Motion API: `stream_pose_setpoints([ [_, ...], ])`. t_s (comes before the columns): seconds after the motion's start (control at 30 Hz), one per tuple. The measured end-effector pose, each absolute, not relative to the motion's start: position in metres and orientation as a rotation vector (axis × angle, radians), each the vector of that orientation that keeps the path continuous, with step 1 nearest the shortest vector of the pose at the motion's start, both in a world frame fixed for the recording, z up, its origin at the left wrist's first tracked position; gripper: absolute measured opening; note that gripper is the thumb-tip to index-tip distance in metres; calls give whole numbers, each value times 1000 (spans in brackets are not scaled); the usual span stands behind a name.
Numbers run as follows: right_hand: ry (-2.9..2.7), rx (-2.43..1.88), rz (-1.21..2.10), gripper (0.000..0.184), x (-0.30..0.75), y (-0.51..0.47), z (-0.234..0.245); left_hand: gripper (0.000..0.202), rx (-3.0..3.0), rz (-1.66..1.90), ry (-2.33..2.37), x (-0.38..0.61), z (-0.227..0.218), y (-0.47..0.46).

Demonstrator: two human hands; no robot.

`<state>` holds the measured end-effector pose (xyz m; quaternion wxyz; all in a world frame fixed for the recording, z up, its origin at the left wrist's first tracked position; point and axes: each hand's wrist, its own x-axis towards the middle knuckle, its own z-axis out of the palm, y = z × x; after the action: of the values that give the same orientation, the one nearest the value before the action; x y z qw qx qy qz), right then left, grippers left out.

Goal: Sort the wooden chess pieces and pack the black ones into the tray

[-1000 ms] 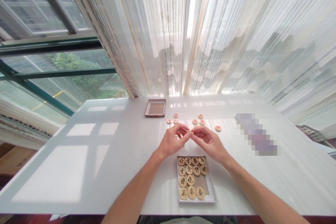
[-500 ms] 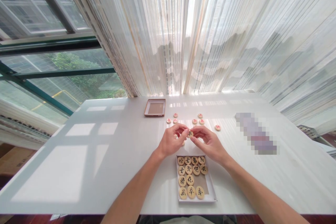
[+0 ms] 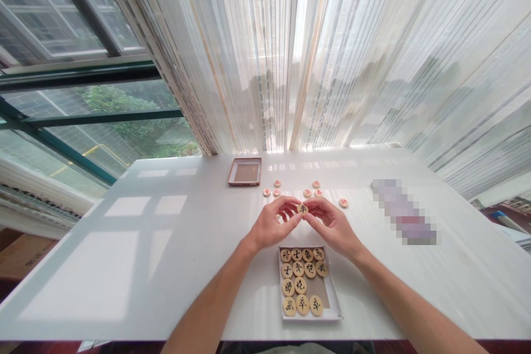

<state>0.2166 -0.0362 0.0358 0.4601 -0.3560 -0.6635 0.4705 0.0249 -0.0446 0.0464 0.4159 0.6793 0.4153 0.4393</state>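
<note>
Between the fingertips of both hands is a round wooden Chinese chess piece (image 3: pixel 302 209) with a black character facing me. My left hand (image 3: pixel 274 224) pinches its left side, and my right hand (image 3: pixel 331 225) pinches its right side. They hold it up just beyond a shallow white box (image 3: pixel 334 310). Inside the box, several black-lettered chess pieces (image 3: pixel 298 269) lie in rows, with bare brown bottom showing at the right of the lower rows. Beyond my hands, several red-lettered chess pieces (image 3: pixel 307 193) lie on the table; anything directly behind the hands is hidden.
A brown-rimmed box lid (image 3: pixel 245 171) lies at the far left of the pieces. One red-lettered piece (image 3: pixel 343 202) sits apart, right of my right hand. A pixelated item (image 3: pixel 404 213) lies farther right on the white table (image 3: pixel 199 287). Sheer curtains (image 3: pixel 274 66) hang behind the table.
The held piece has turned so its character stands more upright and faces me more squarely. My left thumb has shifted down to its lower edge.
</note>
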Motion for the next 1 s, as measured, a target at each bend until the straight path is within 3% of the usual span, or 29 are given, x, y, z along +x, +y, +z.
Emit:
stream_pose_setpoints([
  [0.37, -1599, -844, 1204, 28, 217, -34, 30, 28, 1727, 1075, 1051, 23, 48, -43],
  [1.0, -1561, -762, 1352, 18, 217, -34, 32, 22, 1742, 1089, 1065, 19, 45, -41],
])
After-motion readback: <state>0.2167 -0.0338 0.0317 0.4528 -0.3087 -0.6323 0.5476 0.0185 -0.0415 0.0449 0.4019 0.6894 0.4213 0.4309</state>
